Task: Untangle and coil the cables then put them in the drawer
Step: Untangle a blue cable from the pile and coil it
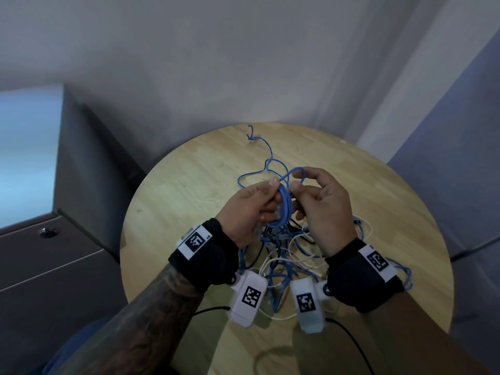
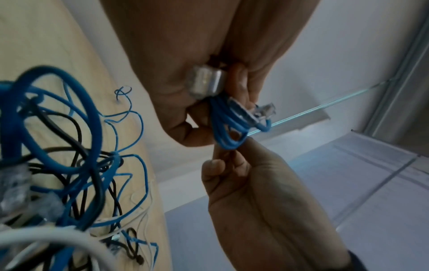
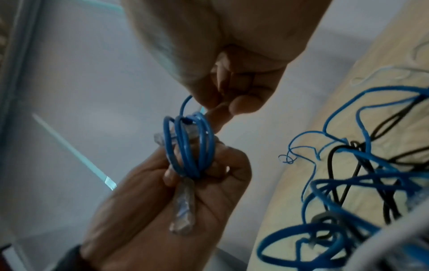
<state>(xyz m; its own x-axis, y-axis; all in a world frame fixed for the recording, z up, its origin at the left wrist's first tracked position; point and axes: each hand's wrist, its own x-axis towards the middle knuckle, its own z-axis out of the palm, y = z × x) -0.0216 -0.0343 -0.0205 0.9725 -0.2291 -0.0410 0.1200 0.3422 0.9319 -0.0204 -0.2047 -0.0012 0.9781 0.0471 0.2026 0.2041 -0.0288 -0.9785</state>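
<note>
Above a round wooden table [image 1: 189,185], my left hand [image 1: 251,209] grips a small coil of blue cable [image 1: 284,209], its fingers curled round the loops. My right hand [image 1: 324,207] pinches a strand of the same cable [image 1: 299,175] between thumb and forefinger, just above the coil. In the left wrist view the coil [image 2: 228,128] hangs from my fingers with a clear plug [image 2: 264,110] sticking out. The right wrist view shows the coil [image 3: 188,146] and a clear plug boot [image 3: 183,201] lying in the left palm. The cable's free end [image 1: 267,147] trails across the far table.
A tangle of blue, black and white cables [image 1: 286,261] lies on the table under my wrists, with more loops at the right edge [image 1: 403,272]. A grey drawer cabinet [image 1: 40,266] with a lock [image 1: 47,232] stands to the left, its fronts closed. Grey walls stand close behind the table.
</note>
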